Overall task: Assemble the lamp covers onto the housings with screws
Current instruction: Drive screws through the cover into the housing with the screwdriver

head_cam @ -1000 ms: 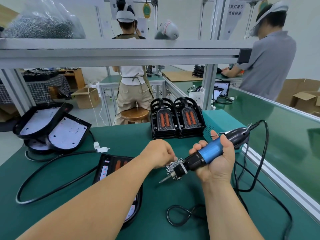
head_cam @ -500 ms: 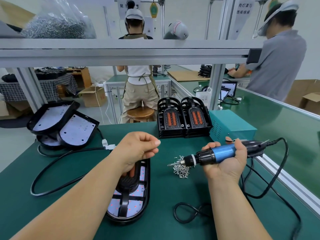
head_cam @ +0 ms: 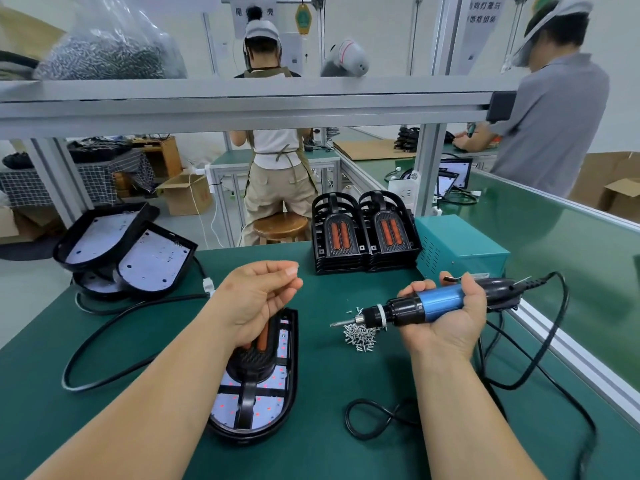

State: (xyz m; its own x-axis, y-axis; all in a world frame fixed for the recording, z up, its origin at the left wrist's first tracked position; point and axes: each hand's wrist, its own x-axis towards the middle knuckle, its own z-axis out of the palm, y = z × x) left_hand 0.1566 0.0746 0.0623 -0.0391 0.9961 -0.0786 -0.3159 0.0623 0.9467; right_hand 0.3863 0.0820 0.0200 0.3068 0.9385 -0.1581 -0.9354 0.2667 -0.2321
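Right hand clamped round blue electric screwdriver, bit over loose screw pile. Left hand raised, fingertips pinched together (anything held too small to tell). Beneath it, lamp housing with cover lies on green worktop. Spare covers stacked behind.
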